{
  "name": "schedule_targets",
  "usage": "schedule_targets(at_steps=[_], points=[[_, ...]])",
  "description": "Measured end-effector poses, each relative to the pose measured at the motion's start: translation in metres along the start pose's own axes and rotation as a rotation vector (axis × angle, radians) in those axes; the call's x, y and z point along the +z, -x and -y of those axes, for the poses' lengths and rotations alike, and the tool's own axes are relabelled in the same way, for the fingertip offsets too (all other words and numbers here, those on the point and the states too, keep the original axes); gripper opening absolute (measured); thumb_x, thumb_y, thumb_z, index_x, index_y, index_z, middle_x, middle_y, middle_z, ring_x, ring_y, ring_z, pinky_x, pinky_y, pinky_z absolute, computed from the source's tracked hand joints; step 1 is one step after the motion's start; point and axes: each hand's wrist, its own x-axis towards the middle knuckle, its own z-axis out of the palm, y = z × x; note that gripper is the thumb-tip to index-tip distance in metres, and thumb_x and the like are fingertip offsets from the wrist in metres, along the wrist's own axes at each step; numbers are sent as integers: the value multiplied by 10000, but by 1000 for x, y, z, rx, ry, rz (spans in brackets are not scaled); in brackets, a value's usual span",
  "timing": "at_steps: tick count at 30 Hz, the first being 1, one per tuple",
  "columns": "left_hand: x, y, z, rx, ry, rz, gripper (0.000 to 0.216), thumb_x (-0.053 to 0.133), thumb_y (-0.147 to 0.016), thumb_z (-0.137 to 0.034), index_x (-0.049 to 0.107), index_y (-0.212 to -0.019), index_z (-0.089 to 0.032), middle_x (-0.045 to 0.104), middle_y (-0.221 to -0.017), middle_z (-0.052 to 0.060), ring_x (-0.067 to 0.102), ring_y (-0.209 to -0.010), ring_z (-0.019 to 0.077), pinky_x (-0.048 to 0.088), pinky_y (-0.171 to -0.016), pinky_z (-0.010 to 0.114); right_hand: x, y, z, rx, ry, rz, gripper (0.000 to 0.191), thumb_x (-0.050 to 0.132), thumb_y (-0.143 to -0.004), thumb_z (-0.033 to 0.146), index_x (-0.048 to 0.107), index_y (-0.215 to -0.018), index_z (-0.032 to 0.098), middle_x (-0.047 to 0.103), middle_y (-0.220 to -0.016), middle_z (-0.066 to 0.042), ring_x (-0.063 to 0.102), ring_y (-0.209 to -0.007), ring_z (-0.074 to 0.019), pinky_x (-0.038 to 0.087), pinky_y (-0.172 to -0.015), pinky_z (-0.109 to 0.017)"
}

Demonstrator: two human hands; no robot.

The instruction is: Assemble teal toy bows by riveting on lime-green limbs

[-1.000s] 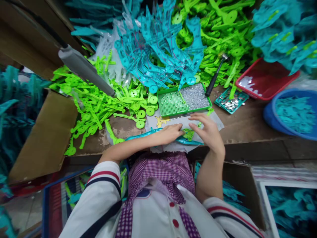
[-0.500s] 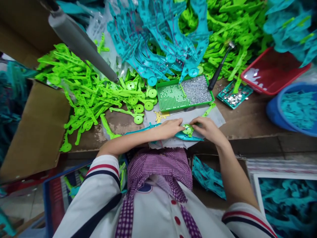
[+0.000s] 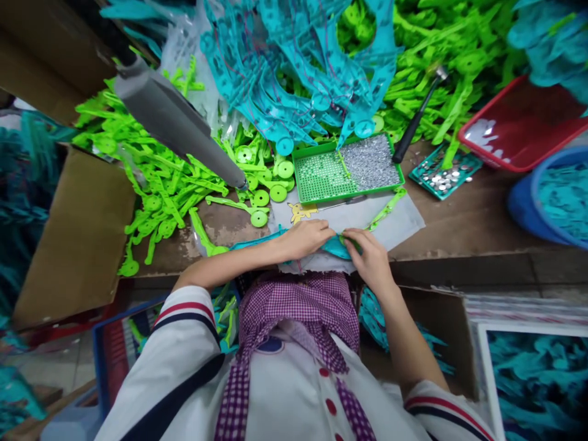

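Both my hands meet over a teal plastic piece [image 3: 331, 247] lying on a grey cloth [image 3: 390, 222] at the table's near edge. My left hand [image 3: 304, 237] presses on the teal piece with fingers curled. My right hand [image 3: 368, 257] is closed, its fingertips pinching a green plastic part [image 3: 348, 240] on top of the teal piece. A long green arm [image 3: 386, 208] lies on the cloth just beyond my right hand. A green tray [image 3: 348, 170] with small silver bits stands right behind the cloth.
Heaps of green plastic arms [image 3: 174, 184] and teal pieces [image 3: 294, 79] fill the back of the table. A hammer [image 3: 416, 122], a small teal tray of metal discs [image 3: 443, 173], a red basket [image 3: 523, 122], a blue tub [image 3: 551, 196] and a grey handle [image 3: 179, 125] stand around.
My right hand has drawn in leftward from an open spread to a closed pinch on the green part. My left hand has stayed on the teal piece. The view has shifted slightly.
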Motion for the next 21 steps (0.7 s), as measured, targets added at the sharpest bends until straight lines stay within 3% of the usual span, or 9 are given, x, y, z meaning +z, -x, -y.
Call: schedule_targets(at_steps=[5, 13, 21], points=[[-5, 13, 12, 62, 51, 27, 354, 370, -1020, -157, 683, -1183, -191, 670, -1060, 105, 628, -965, 193, 508, -824, 309, -3, -4, -10, -88, 119, 109, 342, 427, -1015, 283, 720, -1191, 277, 672, -1143, -121, 633, -1111, -286, 523, -969, -527], [-16, 3, 25, 145, 97, 73, 390, 417, -932, -49, 711, -1132, -208, 640, -1128, 102, 594, -987, 192, 473, -842, 304, -2, -4, -14, -177, 245, 152, 387, 399, -996, 191, 731, -1178, 271, 625, -1161, -137, 594, -1089, -299, 482, -921, -517], [-7, -22, 51, 395, 125, 76, 310, 458, -877, -15, 705, -902, -200, 583, -922, 76, 520, -854, 201, 408, -740, 315, -3, -3, -14, -256, 403, 163, 382, 445, -996, 167, 700, -1262, 269, 624, -1189, -125, 566, -1037, -266, 423, -891, -432]])
